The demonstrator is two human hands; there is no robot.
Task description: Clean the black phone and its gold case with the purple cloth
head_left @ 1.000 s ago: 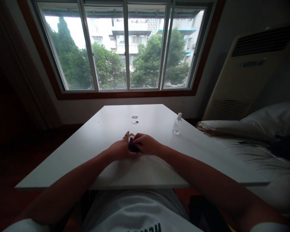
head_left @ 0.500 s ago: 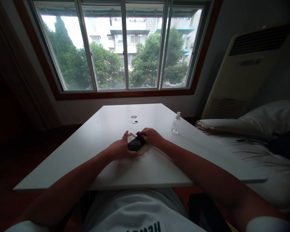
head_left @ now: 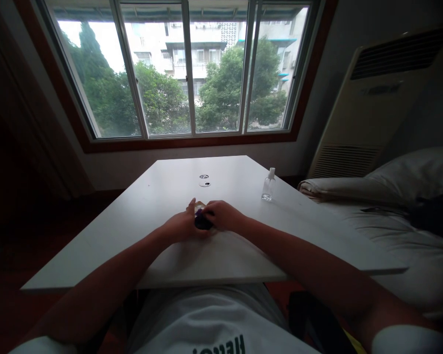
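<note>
On the white table lies a phone [head_left: 202, 224] with a dark face, and a pale beige edge [head_left: 200, 203] shows around its far end. My left hand [head_left: 180, 226] grips the phone's left side, thumb and fingers spread around it. My right hand [head_left: 224, 215] is closed over the phone, pressing a small purple cloth [head_left: 198, 213] against its face. Most of the cloth is hidden under the fingers. The right part of the phone is also covered by this hand.
A clear spray bottle [head_left: 268, 186] with a white cap stands on the table [head_left: 162, 189] to the right. Two round items [head_left: 205, 184] lie beyond my hands, one behind the other. A bed or sofa with white covers [head_left: 354, 204] borders the table's right side.
My right hand has moved left and nearer across the phone with the purple cloth, covering more of it. My left hand keeps its place at the phone's left side.
</note>
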